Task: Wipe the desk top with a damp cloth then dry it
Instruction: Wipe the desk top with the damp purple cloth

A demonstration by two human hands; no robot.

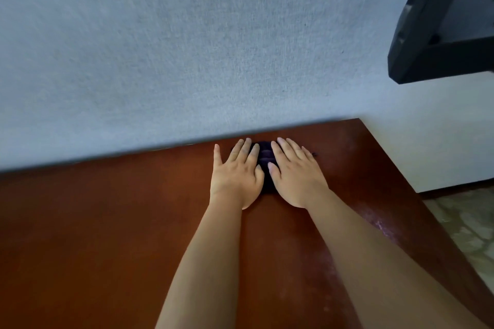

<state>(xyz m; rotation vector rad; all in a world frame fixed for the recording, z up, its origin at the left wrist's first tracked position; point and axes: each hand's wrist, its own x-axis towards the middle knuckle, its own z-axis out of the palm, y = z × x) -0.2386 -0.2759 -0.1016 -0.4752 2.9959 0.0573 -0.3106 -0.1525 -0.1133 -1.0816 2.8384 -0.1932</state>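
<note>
A dark purple cloth (265, 158) lies on the reddish-brown desk top (107, 222) close to the back edge by the wall. My left hand (236, 175) and my right hand (295, 175) lie side by side on the cloth, fingers straight and flat, pressing it onto the wood. Most of the cloth is hidden under my palms; only a strip shows between the hands and a small corner past my right fingers.
A pale blue-grey wall (187, 48) rises right behind the desk. A black frame (441, 35) juts in at the upper right. The desk's right edge (417, 203) drops to a patterned floor (470, 235). A whitish streak marks the wood near that edge.
</note>
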